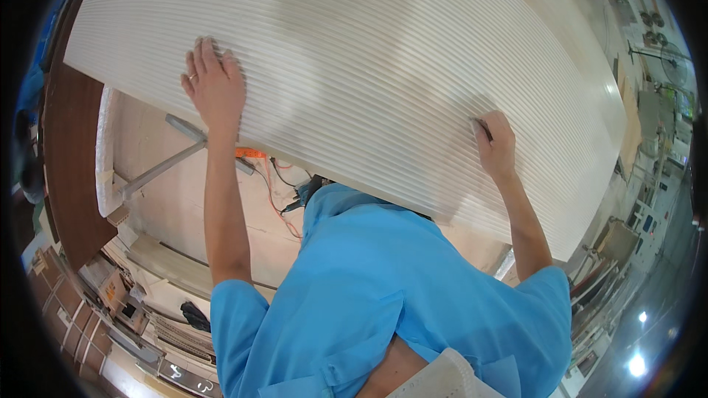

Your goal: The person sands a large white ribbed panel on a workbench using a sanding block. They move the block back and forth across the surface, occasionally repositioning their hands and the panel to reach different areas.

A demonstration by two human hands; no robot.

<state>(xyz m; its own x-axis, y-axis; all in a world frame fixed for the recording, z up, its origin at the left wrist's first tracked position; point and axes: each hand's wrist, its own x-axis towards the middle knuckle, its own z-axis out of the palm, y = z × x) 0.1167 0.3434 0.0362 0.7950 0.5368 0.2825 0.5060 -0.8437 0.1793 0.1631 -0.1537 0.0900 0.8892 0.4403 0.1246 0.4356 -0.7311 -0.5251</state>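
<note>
- At the far left a dark brown board (70,169) stands beside the worktop (166,199). Stacked shelves and clutter lie below it, so there is little free room on that side.
- The left hand (214,85) lies flat and fully open, fingers spread, pressing on the ribbed white panel (383,51) near its left end. It grips nothing.
- Under that end a grey metal bar (158,169) crosses the pale worktop, and orange cable (269,195) trails near the panel's near edge.
- The panel spans almost the whole view, resting across the worktop with its near long edge against the person's blue shirt (369,287). It looks broad, thin and stiff, probably light for its size but awkward. The fine ribs should give some grip, yet they could dent or scuff. The long edges seem the safest places to hold.
- The right hand (495,144) is curled, fingertips pinching a small dark tool (483,129) against the ribs. I cannot tell what the tool is.
- To the right the panel's end overhangs the open workshop floor (649,236), which offers the most room for swinging it.
</note>
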